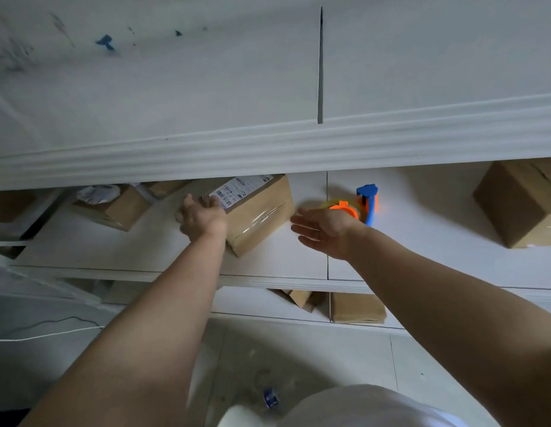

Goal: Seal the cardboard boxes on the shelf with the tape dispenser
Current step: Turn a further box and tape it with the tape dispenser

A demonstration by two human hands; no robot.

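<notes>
On the shelf, our left hand steadies the box, right hand spread, empty; next we grab the tape dispenser.

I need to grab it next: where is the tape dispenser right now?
The tape dispenser stands on the white shelf, right of centre in the head view, just beyond the open right hand and right of the labelled box.

box: matt cardboard, glossy tape | shelf: smooth white
</notes>
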